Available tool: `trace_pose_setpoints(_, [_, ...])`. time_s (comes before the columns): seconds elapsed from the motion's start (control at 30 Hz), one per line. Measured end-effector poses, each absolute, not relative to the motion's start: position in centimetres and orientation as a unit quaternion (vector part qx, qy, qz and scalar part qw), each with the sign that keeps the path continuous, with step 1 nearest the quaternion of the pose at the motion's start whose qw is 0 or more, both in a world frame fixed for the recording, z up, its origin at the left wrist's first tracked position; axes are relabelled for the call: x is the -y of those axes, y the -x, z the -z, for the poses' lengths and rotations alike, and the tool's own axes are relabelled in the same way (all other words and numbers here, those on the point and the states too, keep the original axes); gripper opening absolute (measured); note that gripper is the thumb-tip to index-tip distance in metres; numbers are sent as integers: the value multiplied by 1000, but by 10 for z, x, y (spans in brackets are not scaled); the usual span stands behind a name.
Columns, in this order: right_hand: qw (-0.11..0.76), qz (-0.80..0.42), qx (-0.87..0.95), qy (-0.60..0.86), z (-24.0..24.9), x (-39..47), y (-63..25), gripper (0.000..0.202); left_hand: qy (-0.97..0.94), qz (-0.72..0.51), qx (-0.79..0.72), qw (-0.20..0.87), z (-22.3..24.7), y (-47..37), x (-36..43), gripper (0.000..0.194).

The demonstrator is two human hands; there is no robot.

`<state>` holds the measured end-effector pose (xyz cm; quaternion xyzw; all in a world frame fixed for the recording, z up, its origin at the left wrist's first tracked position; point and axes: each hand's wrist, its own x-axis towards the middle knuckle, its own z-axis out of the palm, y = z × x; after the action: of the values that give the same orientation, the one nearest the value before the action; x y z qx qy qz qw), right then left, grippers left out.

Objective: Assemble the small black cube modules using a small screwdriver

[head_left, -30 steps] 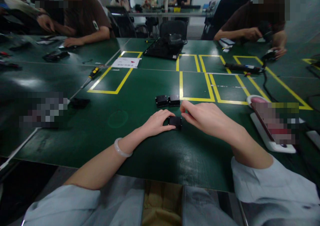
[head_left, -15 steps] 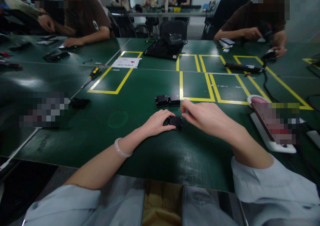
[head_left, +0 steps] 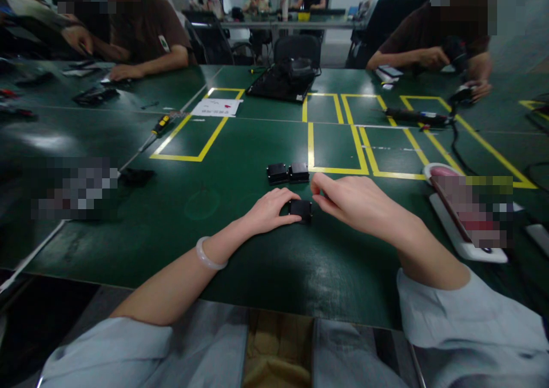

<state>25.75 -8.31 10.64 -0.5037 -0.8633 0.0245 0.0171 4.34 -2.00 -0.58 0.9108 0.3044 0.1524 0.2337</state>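
My left hand [head_left: 274, 210], with a pale bracelet on its wrist, grips a small black block-shaped part [head_left: 301, 210] between thumb and fingers on the green table. The part looks like a servo, but I cannot be sure. My right hand [head_left: 354, 200] is just to the right of it, with thumb and fingers curled together in a pinch. Whatever those fingertips may hold is too small or hidden to make out. Just beyond my hands two similar black blocks, a left one [head_left: 277, 173] and a right one [head_left: 299, 172], sit side by side.
A phone [head_left: 469, 211] lies on a white stand to the right. Yellow tape marks rectangles around a paper label [head_left: 217, 108] and elsewhere. A yellow-black screwdriver [head_left: 162, 125] lies at left, a black flat panel [head_left: 274, 86] farther back. Co-workers sit across the table, one holding a black tool.
Almost nothing differs. My right hand has shifted very slightly, while my left hand and the black blocks stay in place.
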Motion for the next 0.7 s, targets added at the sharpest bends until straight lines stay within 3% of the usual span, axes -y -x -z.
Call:
trace_pose_setpoints(0.33, [56,-65,863,498,-107,84,-257,17,-911,-154,-306,230,5,-43,20,39])
trace_pose_setpoints(0.7, [38,-58,869,491,-108,84,-258,17,-908,-151,-308,239,5,-42,20,40])
